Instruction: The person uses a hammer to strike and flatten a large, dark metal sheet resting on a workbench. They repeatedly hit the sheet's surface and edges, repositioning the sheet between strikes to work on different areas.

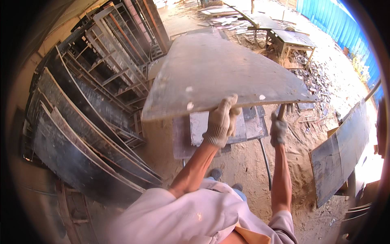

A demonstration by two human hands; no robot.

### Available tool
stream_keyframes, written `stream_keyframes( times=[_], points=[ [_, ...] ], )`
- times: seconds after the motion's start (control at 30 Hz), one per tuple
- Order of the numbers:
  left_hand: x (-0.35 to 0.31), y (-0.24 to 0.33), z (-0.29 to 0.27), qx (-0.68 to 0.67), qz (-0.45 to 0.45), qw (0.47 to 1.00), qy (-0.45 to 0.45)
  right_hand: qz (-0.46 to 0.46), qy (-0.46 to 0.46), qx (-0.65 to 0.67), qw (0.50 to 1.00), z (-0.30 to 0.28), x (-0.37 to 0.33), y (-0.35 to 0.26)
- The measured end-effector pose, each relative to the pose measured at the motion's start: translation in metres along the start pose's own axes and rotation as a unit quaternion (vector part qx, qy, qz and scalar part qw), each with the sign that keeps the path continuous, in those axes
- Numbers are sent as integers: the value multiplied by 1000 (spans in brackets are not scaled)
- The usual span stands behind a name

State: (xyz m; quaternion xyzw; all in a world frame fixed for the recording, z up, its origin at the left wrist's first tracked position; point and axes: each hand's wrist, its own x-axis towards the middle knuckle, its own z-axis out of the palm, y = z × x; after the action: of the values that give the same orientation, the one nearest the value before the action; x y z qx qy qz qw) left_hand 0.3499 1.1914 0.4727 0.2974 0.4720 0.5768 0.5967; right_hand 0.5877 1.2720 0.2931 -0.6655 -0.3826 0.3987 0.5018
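Large grey-brown flat panel [227,73], worn surface with a few pale spots near its close edge: spans the upper middle of the view, in front of the person, above a stack of grey and brown flat sheets [244,128]. Support at the panel's far end cannot be told.

Left hand [222,122], in a pale knitted glove: gripping the panel's near edge, roughly mid-edge, thumb side over the top.

Right hand [278,131], in a greyish knitted glove: closed around a short brown stick-like piece [281,112] just under the panel's right-hand portion. Kind of piece unclear; contact with the panel cannot be told.

Surroundings: long dark sheets [81,146] stand leaning at left, beside metal frames with crossbars [118,61]. At right, a dark flat board [341,150] stands tilted. Beyond the panel, upper right: grey-topped bench with wooden legs [294,38], scattered dark scraps [317,83] on sandy ground [248,168], blue corrugated fence [339,24].
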Motion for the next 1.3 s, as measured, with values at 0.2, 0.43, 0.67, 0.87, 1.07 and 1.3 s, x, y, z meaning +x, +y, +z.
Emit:
stream_keyframes(
  times=[0.2, 0.43, 0.67, 0.87, 1.07, 1.3],
  points=[
    [6, 53, 13, -127, 125, 976, -128, -205, -98, -284, 932, -73, -29, 31],
    [15, 75, 2, -142, 86, 983, -73, -13, -205, -77, 976, -3, -37, -105],
    [14, 63, 23, -126, 79, 986, -68, -57, -370, -191, 907, -7, -107, -176],
    [13, 52, 20, -120, 69, 988, -61, -17, -337, -156, 928, -6, -121, -183],
    [3, 51, 13, -130, 54, 990, -13, -58, -295, -140, 943, -6, -140, -156],
    [8, 27, 24, -144, -24, 979, -141, -257, -68, -72, 961, 72, -40, -57]
  ],
)
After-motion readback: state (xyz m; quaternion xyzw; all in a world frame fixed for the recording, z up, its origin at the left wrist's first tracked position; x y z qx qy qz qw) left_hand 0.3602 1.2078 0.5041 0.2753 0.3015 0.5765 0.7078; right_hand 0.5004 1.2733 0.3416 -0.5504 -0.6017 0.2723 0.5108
